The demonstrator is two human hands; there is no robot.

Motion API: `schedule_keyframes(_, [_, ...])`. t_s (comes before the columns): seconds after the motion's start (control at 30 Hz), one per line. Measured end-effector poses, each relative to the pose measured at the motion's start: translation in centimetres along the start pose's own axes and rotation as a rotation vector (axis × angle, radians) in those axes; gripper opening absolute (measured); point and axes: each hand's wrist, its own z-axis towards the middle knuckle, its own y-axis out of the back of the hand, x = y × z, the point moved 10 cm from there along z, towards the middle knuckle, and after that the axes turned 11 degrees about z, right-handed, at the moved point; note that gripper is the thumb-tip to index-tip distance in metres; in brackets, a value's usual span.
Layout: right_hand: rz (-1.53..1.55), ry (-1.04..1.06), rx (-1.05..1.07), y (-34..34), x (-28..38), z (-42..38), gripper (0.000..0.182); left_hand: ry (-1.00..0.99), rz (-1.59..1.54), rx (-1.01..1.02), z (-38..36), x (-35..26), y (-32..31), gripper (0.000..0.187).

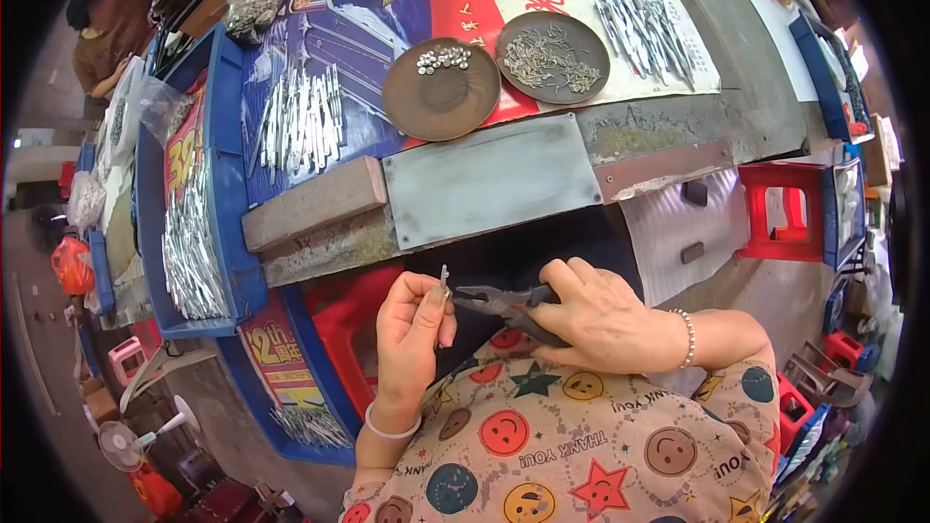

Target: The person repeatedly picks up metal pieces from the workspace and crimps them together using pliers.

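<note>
Near the table's front edge, my left hand [412, 329] pinches a small metal piece [445, 274] upright between thumb and fingers. My right hand [601, 320] is wrapped round a pair of pliers [504, 302] with dark handles. The jaws point left and come right up to the metal piece, close to my left fingertips. Beyond the hands, a grey metal plate [494, 179] lies along the table edge. A brown round dish [441, 102] holds small shiny round parts [444, 60]. Beside it, a second dish [506, 32] carries many short thin metal pins [552, 60].
Slim metal strips [300, 121] lie at the table's left, and a pile of slender metal pieces [644, 29] at its right. A long block [315, 205] lies along the edge. Blue bins [247, 281] stand left, a red stool [799, 208] right. A person [121, 29] sits far left.
</note>
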Motion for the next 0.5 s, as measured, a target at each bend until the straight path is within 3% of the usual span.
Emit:
schedule_keyframes(0.37, [-0.178,0.033,-0.050,-0.44,0.21,0.40,0.037,0.024,0.021,0.015,-0.07,0.66,0.05,0.014])
schedule_keyframes(0.5, [-0.110,-0.025,0.029,-0.87,0.07,0.59,0.033,0.005,0.063,-0.020,-0.11,0.57,0.28,0.015])
